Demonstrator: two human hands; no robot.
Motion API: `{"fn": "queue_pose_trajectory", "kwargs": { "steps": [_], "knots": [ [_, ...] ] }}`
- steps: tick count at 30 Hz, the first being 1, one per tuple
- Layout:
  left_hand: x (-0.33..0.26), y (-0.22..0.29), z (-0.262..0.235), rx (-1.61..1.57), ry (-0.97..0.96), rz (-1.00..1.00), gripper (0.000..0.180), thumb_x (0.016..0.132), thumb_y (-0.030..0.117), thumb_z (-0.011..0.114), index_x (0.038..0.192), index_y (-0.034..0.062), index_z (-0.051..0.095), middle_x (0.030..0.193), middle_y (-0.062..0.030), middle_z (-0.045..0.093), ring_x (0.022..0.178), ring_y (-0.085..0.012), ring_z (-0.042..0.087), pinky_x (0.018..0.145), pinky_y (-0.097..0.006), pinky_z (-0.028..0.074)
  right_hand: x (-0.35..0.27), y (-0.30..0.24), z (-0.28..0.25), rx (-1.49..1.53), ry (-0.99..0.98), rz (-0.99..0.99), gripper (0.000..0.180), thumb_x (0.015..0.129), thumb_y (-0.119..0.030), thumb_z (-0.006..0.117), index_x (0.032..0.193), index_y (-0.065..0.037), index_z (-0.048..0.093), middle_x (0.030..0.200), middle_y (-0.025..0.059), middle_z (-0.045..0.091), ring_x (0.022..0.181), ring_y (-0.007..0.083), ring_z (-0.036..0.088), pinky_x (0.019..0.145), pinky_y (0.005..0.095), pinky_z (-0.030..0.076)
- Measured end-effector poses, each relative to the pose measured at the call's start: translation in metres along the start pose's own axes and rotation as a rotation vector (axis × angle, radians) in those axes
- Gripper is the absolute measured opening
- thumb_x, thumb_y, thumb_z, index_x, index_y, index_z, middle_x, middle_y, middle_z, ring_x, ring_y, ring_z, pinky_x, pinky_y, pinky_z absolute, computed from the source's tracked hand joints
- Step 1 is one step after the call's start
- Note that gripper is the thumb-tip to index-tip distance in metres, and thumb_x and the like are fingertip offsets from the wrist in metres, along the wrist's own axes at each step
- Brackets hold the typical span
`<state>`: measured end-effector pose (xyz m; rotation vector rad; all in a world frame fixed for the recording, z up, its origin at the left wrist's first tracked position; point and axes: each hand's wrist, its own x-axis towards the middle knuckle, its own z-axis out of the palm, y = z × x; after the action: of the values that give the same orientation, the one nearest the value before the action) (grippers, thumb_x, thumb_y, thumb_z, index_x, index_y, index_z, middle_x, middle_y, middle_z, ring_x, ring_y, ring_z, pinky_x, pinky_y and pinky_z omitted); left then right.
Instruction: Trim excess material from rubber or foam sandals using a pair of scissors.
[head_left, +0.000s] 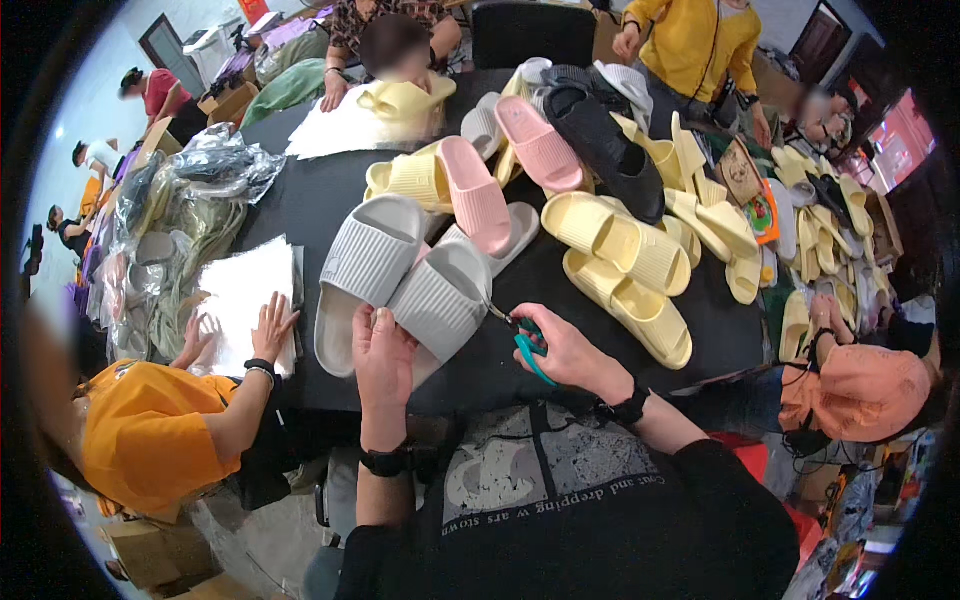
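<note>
Two light-grey ribbed slippers lie side by side in front of me: the left slipper [372, 248] and the right slipper [446, 297]. My left hand [385, 355] is closed at the inner edge of the right slipper, thumb and fingers drawn together; the fingers partly hide the sole. In my right hand [575, 355] is a pair of small scissors [531, 350] with teal handles. The scissors' tips point left and reach the outer side of the right slipper's strap. Just beyond, a pink slipper [474, 190] rests on other slippers.
The black table [500, 385] carries pale-yellow slippers [625, 245], a black slipper [605, 150] and a second pink slipper [538, 140]. To the left, a person in orange [165, 425] presses on white sheets [250, 295] near bagged items [155, 230]. Other people work across and to the right.
</note>
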<state>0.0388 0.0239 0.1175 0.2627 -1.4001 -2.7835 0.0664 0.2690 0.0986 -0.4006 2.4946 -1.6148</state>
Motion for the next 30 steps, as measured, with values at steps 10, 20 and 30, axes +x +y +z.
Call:
{"fn": "queue_pose_trajectory", "kwargs": {
  "steps": [10, 20, 30],
  "knots": [
    [-0.012, -0.015, -0.002, 0.033, -0.045, -0.059, 0.037, 0.096, 0.012, 0.046, 0.13, 0.0047, 0.033, 0.11, -0.0088, 0.052, 0.094, -0.0184, 0.056, 0.078, -0.035, 0.047, 0.002, 0.005, 0.007, -0.107, 0.055, -0.001, 0.039, 0.078, -0.012, 0.066, 0.112, -0.005, 0.048, 0.097, 0.0175, 0.06, 0.081, 0.0284, 0.065, 0.07, 0.0372, 0.052],
    [-0.012, -0.03, -0.02, 0.36, -0.127, -0.141, 0.034, 0.095, 0.014, 0.048, 0.125, 0.0017, 0.04, 0.088, -0.0008, 0.054, 0.071, -0.0067, 0.048, 0.062, -0.022, 0.04, 0.006, 0.004, 0.0, -0.056, 0.13, -0.045, 0.033, 0.08, -0.014, 0.066, 0.107, -0.005, 0.05, 0.076, 0.018, 0.061, 0.073, 0.0343, 0.063, 0.065, 0.0389, 0.05],
    [-0.02, -0.031, -0.016, 0.651, -0.278, -0.247, 0.029, 0.094, 0.018, 0.051, 0.115, -0.0011, 0.046, 0.078, 0.0022, 0.048, 0.07, -0.005, 0.043, 0.061, -0.021, 0.036, 0.015, 0.014, 0.001, -0.102, 0.113, 0.027, 0.043, 0.079, -0.015, 0.07, 0.114, -0.002, 0.049, 0.075, 0.0091, 0.06, 0.066, 0.0175, 0.059, 0.063, 0.0314, 0.048]
  ]
}}
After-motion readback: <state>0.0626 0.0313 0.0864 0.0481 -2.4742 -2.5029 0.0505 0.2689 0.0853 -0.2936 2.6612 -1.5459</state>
